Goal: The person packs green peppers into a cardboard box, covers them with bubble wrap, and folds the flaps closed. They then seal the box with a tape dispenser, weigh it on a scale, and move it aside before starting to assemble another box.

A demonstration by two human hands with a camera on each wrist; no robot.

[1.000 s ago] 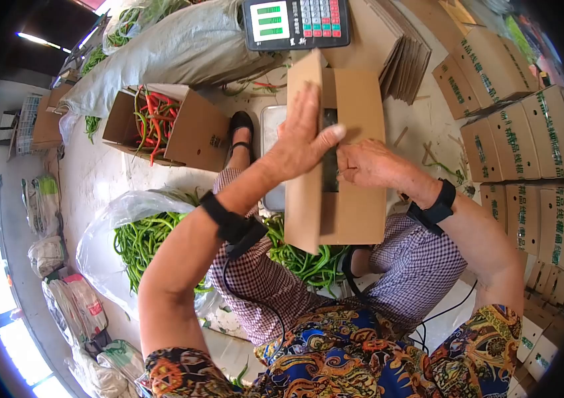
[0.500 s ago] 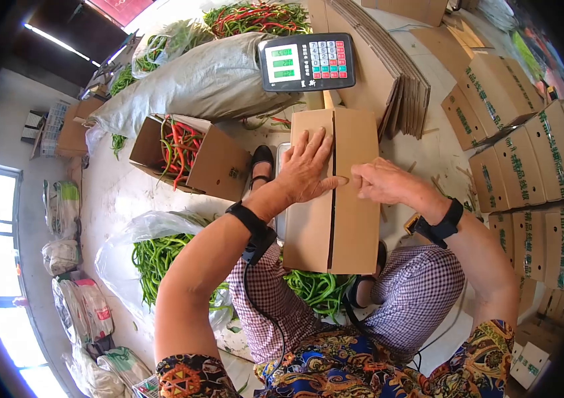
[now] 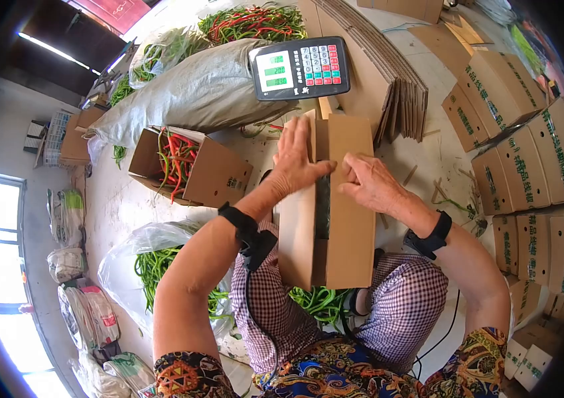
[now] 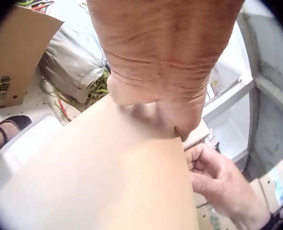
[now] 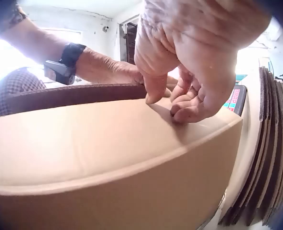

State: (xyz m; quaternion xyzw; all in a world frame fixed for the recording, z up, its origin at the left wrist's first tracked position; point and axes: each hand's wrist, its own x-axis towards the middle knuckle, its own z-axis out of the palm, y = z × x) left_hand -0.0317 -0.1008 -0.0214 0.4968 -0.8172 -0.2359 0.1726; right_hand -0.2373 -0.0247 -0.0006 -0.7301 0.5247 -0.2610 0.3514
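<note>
An upright cardboard box (image 3: 352, 225) stands between the person's knees, its two long top flaps lying inward with a dark gap between them. On the left flap (image 3: 295, 232) rests the left hand (image 3: 295, 159), fingers extended and thumb reaching over the gap. The right hand (image 3: 371, 179) has its fingers curled, with fingertips on the right flap (image 5: 84, 139) near its inner edge. In the right wrist view, the bent fingers (image 5: 184, 112) touch the top of that flap. The left wrist view shows the left palm (image 4: 156, 72) against the cardboard. The box's contents are mostly hidden.
A scale display (image 3: 300, 68) stands beyond the box, beside stacked flat cardboard (image 3: 401, 99). At left are an open box of red peppers (image 3: 215, 172) and a plastic bag of green peppers (image 3: 156, 265). Printed cartons (image 3: 514, 172) are piled at right.
The left flap went from raised to lying down, nearly meeting the right flap; now the gap is wider again. The left hand stayed on it, and the right hand moved from the gap onto the right flap.
</note>
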